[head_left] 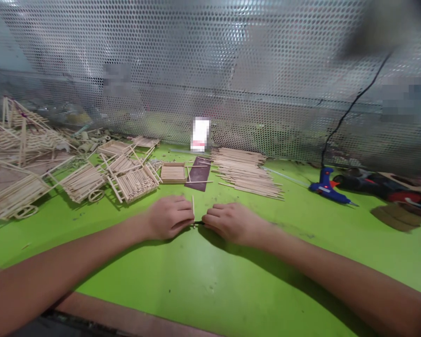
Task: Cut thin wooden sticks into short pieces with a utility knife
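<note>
Near the middle of the green table [196, 281], my left hand [170, 217] is closed around a thin wooden stick [192, 206] whose upper part stands above the fingers. Just right of it, my right hand [231, 222] has its fingers closed on a small dark tool [199, 223], which reaches across to the stick. Most of the tool is hidden in my fingers, so its kind cannot be made out. Both hands rest low over the tabletop with a narrow gap between them.
Small stick-built carts [135, 183] crowd the left side. Behind my hands lie a small wooden tray [173, 172], a dark sheet [198, 174] and a pile of sticks [247, 171]. A blue glue gun [328, 187] and tape roll [400, 216] are at the right. Perforated metal mesh [210, 61] rises behind.
</note>
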Tool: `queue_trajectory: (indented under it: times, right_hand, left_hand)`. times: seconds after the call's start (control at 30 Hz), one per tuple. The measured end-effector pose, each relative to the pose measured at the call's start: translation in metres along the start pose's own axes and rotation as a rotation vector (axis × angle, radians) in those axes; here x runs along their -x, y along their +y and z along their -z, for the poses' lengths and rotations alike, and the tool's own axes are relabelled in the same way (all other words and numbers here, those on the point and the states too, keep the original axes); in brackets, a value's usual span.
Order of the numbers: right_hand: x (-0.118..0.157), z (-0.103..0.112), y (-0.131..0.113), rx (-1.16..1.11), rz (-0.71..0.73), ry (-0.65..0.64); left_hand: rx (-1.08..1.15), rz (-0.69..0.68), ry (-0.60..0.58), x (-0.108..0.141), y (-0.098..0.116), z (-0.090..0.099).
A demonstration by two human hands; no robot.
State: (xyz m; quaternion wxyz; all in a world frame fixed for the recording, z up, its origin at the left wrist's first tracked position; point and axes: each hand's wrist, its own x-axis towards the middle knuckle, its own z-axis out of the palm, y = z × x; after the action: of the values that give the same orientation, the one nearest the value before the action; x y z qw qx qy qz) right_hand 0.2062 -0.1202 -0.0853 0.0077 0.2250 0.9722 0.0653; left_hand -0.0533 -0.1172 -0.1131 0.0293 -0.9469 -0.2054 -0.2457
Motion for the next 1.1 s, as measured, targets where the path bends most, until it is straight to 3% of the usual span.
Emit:
queue_trajectory:
  times: [0.43,0.83,0.97,1.1]
  right_hand:
    - [-0.017,0.002,-0.009,0.008,0.003,-0.046]
    - [-0.015,-0.004,-0.008,0.011,0.005,-0.034]
    - [-0.007,0.0,-0.004,0.003,0.004,-0.036]
    - [-0.001,0.002,-0.001,0.005,-0.012,-0.04]
  left_hand:
    - [-0.083,-0.025,-0.048,0.01,0.003,0.009]
    - [0.125,0.22,-0.129,0.0,0.006,-0.002]
    - [0.137,0.249,-0.13,0.001,0.008,-0.001]
    - [0.129,0.196,-0.125,0.004,0.009,0.004]
